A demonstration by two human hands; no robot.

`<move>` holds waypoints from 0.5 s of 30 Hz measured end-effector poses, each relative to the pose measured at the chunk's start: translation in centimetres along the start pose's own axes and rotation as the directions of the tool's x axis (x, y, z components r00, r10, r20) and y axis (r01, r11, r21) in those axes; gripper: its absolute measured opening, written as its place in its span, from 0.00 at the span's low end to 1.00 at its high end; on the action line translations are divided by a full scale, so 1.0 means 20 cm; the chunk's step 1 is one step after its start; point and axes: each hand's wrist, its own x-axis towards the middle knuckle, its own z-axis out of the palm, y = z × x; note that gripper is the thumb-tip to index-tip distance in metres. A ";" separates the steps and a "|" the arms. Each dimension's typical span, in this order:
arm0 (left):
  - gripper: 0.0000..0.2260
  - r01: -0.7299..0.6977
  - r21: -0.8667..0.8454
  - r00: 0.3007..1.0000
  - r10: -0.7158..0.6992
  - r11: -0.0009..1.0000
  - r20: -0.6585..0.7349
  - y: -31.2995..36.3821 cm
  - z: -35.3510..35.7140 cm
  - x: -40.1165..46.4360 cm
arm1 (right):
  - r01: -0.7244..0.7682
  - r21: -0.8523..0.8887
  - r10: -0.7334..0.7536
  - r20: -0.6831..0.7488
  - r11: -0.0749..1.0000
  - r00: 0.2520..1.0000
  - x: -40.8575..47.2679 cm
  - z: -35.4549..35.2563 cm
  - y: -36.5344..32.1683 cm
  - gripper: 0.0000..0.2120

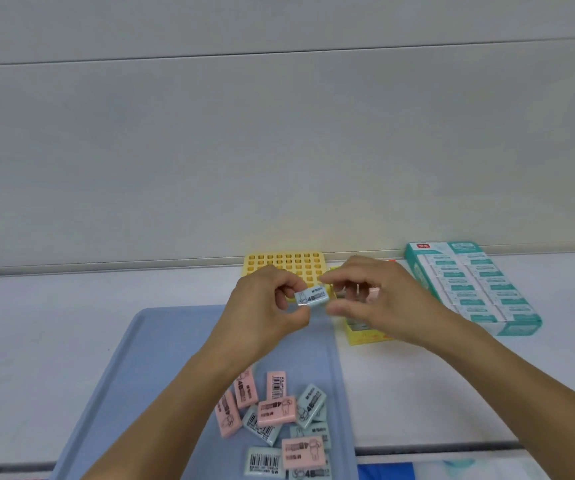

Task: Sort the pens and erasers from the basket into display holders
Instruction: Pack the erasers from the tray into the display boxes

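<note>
**One blue eraser up, a dozen or so to go**

While the pile of pink and blue erasers (279, 424) lies loose at the near end of the blue tray (147, 358), the person holds a single blue eraser (312, 296) up between both hands, above the tray's far edge. The left hand (265, 306) has its fingers curled round the eraser's left end; the right hand (372, 299) pinches the right end between thumb and forefinger, the other fingers loosely bent. It looks like a hand-over or a turning of the piece to face it properly.

I'd judge this the erasers half of the sort, somewhere mid-way. Just behind the hands sits a yellow box (365, 336), mostly hidden by the right wrist, and likely where this one goes. The teal eraser box (469, 289) to the right looks filled already. The yellow grid holder (284, 266) at the wall seems meant for pens; I see none.

Next, one hand must let go so the other can lower the eraser squarely into the box.
</note>
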 end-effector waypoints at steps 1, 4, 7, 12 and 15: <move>0.12 -0.023 0.018 1.000 0.023 1.000 -0.001 0.02 0.01 0.01 | 0.024 -0.012 -0.024 0.020 1.000 1.000 -0.01 0.00 -0.02 0.13; 0.12 -0.087 0.042 0.996 0.087 0.995 0.006 0.06 0.05 0.04 | 0.043 -0.102 -0.043 0.004 0.994 0.999 -0.01 -0.03 -0.03 0.11; 0.11 -0.127 0.039 0.992 0.126 0.991 0.032 0.09 0.10 0.07 | -0.012 -0.110 0.014 0.014 0.994 1.000 -0.03 -0.05 -0.01 0.09; 0.30 -0.036 0.181 0.995 0.018 0.983 0.101 0.08 0.16 0.07 | -0.266 -0.303 0.271 -0.027 0.915 0.962 -0.03 -0.09 0.07 0.08; 0.38 -0.027 0.299 0.988 -0.021 0.954 0.156 0.07 0.20 0.05 | -0.269 -0.402 0.305 0.027 0.875 0.952 -0.01 -0.09 0.08 0.09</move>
